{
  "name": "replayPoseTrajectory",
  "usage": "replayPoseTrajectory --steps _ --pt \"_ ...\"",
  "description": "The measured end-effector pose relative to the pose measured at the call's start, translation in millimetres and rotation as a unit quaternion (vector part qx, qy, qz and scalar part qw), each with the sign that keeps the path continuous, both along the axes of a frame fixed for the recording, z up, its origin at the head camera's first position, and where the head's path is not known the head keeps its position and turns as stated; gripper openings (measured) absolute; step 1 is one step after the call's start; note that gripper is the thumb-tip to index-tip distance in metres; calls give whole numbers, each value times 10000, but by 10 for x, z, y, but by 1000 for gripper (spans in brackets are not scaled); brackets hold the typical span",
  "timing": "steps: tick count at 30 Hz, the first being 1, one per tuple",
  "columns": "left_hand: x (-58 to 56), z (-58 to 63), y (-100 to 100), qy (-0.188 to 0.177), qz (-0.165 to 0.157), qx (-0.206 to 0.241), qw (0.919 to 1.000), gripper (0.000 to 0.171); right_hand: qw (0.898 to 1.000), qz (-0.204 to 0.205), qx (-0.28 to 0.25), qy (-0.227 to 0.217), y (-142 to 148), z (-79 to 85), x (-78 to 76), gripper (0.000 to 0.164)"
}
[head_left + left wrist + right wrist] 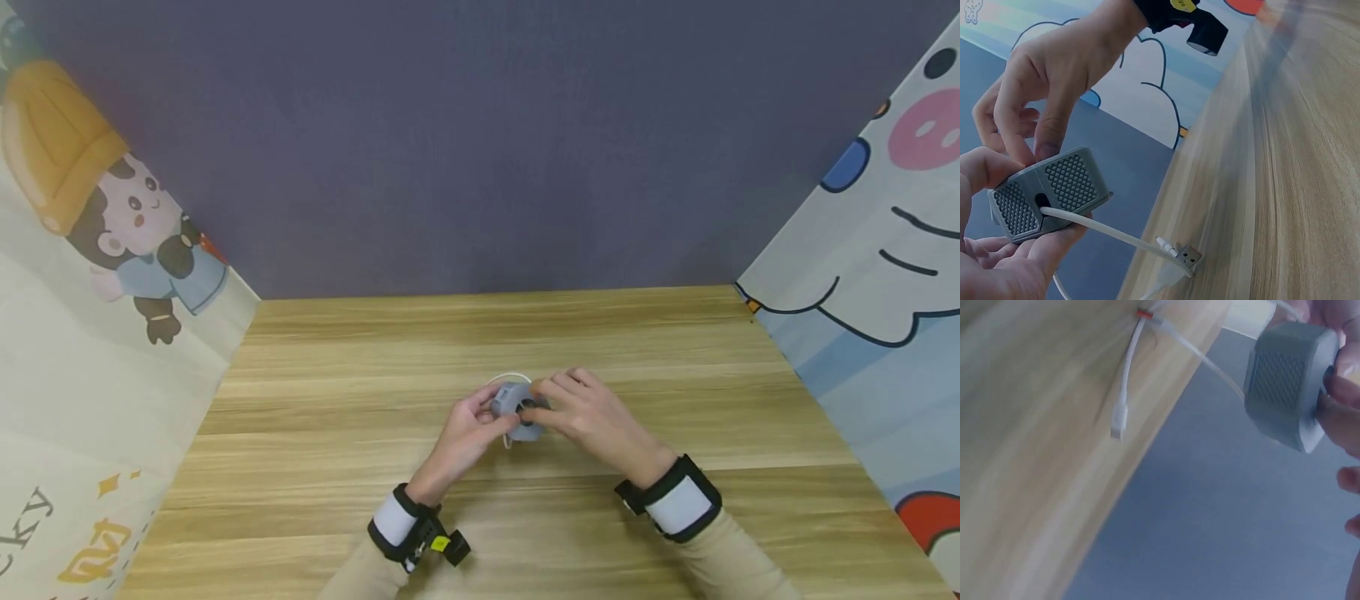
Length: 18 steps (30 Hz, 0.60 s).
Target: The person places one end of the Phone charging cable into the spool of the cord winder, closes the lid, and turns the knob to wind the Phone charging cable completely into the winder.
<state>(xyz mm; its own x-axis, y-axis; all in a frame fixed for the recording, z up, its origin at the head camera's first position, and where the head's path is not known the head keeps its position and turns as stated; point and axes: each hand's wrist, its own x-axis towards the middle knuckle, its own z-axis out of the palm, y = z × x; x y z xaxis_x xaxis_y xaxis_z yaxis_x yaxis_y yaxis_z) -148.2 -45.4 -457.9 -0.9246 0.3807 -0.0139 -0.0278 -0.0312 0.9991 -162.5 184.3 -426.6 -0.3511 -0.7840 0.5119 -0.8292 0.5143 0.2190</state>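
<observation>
A grey, many-sided cable winder with a dark round hole in its face is held up over the table between both hands. Textured panels cover its side, where a white cable leaves through a slot. My left hand grips the winder from the left, thumb on the near side. From the right, my right hand pinches it, thumb and a finger at the central hole and rim. A USB plug hangs below in the left wrist view, and a small white connector dangles in the right wrist view.
Beneath the hands lies a wood-grain table. A dark blue-grey wall rises at its back edge. Cartoon-printed panels stand at the left and right. Both wrists wear black straps with cameras.
</observation>
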Motion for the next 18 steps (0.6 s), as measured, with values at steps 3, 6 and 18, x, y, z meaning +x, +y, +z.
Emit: replayPoseTrajectory --steps 3,6,18 --pt "-9 -8 -10 2 -93 -50 9999 58 9985 63 366 392 13 47 -10 34" --pt "-17 -14 -30 23 -235 -97 9997 58 9953 125 648 709 22 81 -21 33" --pt "-23 7 -95 33 -696 37 9976 56 9870 668 904 1153 32 138 -128 37"
